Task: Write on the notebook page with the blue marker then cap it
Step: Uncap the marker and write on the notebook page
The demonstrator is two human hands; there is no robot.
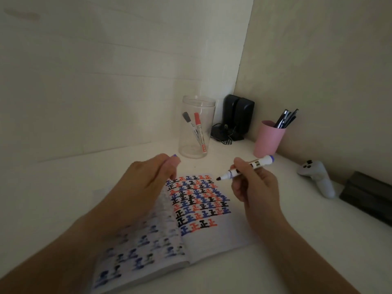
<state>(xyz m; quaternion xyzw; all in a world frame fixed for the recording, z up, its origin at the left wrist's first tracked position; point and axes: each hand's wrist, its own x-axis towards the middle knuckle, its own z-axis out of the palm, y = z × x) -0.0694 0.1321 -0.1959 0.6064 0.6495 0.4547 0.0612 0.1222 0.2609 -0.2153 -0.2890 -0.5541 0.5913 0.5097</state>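
Note:
An open notebook (218,232) lies on the white desk, its right page filled with rows of blue, red and black characters down to about mid-page. My right hand (252,183) holds the blue marker (250,166) uncapped, tip pointing left, a little above the page's top right corner. My left hand (148,179) hovers over the notebook's upper left with fingers closed; a small blue piece, apparently the marker's cap (174,155), shows at its fingertips.
A clear jar (196,128) with a black and a red marker stands behind the notebook. A pink cup (268,139) of pens, black speakers (237,115), a white controller (318,177) and a dark box (369,196) sit to the right along the wall.

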